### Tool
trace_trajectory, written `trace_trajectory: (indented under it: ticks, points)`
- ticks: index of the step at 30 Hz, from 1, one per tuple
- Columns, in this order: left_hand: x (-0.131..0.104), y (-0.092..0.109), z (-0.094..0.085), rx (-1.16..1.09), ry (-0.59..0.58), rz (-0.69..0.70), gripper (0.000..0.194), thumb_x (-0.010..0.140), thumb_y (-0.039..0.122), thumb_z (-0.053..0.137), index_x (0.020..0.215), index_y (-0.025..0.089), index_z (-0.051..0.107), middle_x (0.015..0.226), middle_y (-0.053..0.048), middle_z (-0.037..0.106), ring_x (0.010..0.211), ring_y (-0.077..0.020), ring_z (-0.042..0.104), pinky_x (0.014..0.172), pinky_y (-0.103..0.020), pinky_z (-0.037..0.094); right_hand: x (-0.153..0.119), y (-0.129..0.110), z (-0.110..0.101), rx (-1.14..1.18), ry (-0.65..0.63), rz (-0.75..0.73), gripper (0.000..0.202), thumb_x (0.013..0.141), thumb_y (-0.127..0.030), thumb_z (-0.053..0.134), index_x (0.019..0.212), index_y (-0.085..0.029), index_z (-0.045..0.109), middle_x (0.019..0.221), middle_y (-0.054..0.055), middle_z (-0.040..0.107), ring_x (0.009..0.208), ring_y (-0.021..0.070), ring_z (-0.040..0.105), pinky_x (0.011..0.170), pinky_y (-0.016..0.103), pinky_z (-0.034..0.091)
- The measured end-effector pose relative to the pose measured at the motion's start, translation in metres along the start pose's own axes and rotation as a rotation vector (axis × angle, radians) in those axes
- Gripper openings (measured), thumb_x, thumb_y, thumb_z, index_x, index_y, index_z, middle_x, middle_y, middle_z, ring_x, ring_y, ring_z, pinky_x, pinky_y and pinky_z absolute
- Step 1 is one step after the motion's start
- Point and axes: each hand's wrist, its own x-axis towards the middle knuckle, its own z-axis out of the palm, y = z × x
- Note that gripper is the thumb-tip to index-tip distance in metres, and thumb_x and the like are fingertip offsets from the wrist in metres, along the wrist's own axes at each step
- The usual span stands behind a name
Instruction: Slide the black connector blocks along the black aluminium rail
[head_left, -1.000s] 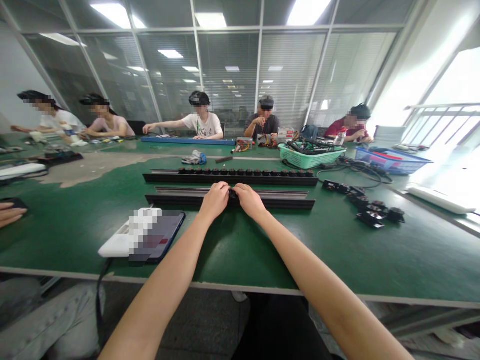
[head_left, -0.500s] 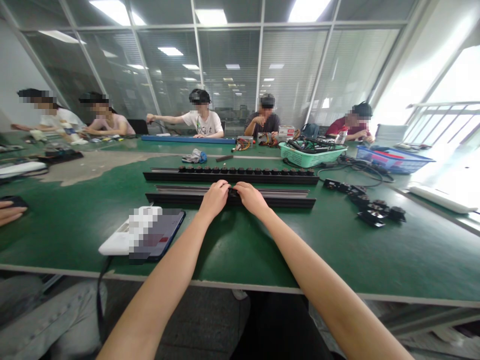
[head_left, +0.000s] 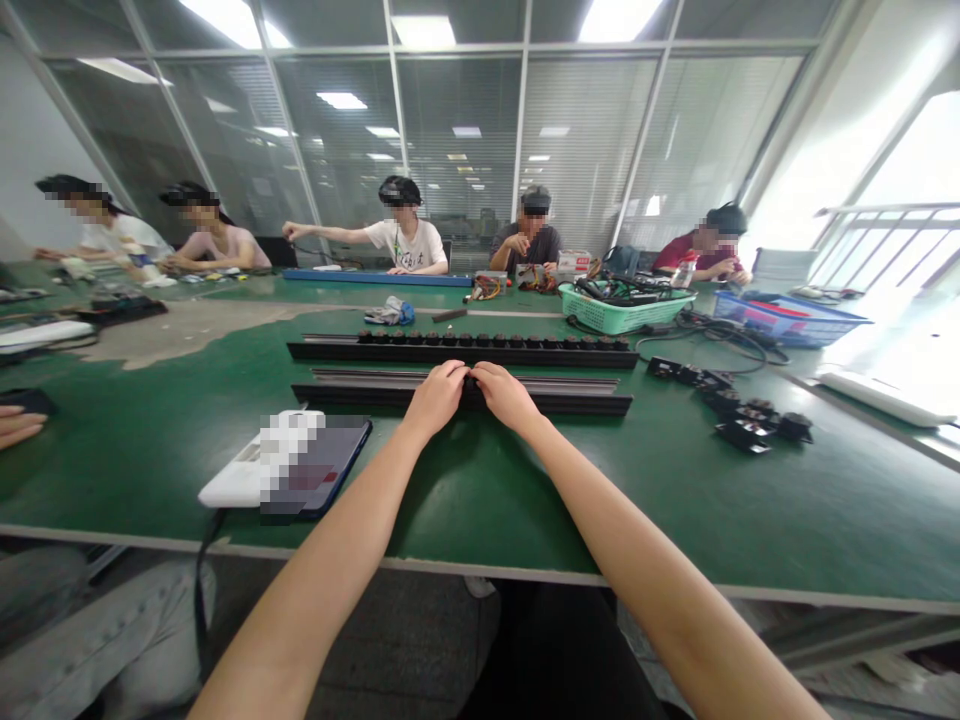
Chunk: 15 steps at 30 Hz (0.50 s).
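Observation:
The fingertips of my left hand (head_left: 439, 394) and my right hand (head_left: 503, 391) come together over the middle of the near black metal rail (head_left: 555, 402). Between them is a small black module (head_left: 471, 382), gripped from both sides and mostly covered by the fingers. The near rail lies lengthwise across the table, its inner channel showing on either side of my hands. Just beyond it runs a second black rail (head_left: 450, 353), fitted with a row of several black modules (head_left: 517, 342) from near its left part to its right end.
Loose black modules (head_left: 756, 420) lie at the right. A green basket (head_left: 628, 316) of cables and a blue basket (head_left: 795, 325) stand behind. A phone (head_left: 341, 465) and white device (head_left: 232, 480) lie at the left. A neighbour's hand (head_left: 19, 425) rests at the left edge; several people sit opposite.
My left hand has shifted slightly right, narrowing the gap between my fingertips around the black module. My right hand has barely moved. The rails are in the same place.

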Motion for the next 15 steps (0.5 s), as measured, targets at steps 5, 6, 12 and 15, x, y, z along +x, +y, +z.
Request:
trace_trajectory:
  ticks: [5,6,12,15]
  points:
    - [0.0,0.0023,0.0025,-0.043,0.017,0.029,0.041,0.102,0.015,0.039,0.139,0.014,0.058,0.142,-0.015,0.061,0.132,-0.0264,0.058,0.114,-0.044,0.049,-0.0013,0.0036,-0.002,0.008,0.002,-0.004,0.044,0.098,-0.006,0.041,0.129,-0.021,0.069,0.139,0.009,0.063,0.13,0.0188,0.055,0.111,0.032,0.046]
    - [-0.0001,0.0027,0.0024,-0.051,0.016,0.032,0.041,0.102,0.015,0.039,0.139,0.014,0.058,0.142,-0.015,0.06,0.133,-0.0262,0.058,0.115,-0.044,0.048,-0.0016,0.0043,-0.0024,0.009,0.002,-0.006,0.044,0.098,-0.006,0.041,0.128,-0.021,0.069,0.139,0.01,0.063,0.13,0.0189,0.055,0.111,0.033,0.046]
    - [-0.0013,0.0057,0.001,-0.069,-0.004,0.038,0.048,0.098,0.009,0.037,0.142,0.016,0.056,0.146,-0.015,0.058,0.135,-0.0257,0.057,0.116,-0.043,0.048,-0.0049,0.005,-0.0047,0.004,0.022,0.003,0.044,0.098,-0.006,0.041,0.127,-0.02,0.069,0.139,0.01,0.063,0.13,0.0201,0.055,0.112,0.034,0.046]
    - [-0.0015,0.0056,0.0023,-0.075,-0.006,0.057,0.054,0.095,0.005,0.036,0.145,0.016,0.054,0.147,-0.014,0.057,0.137,-0.0252,0.056,0.117,-0.043,0.047,-0.0067,0.0041,-0.005,-0.002,0.027,0.012,0.045,0.098,-0.006,0.04,0.129,-0.021,0.068,0.14,0.01,0.062,0.131,0.0199,0.054,0.112,0.035,0.046]
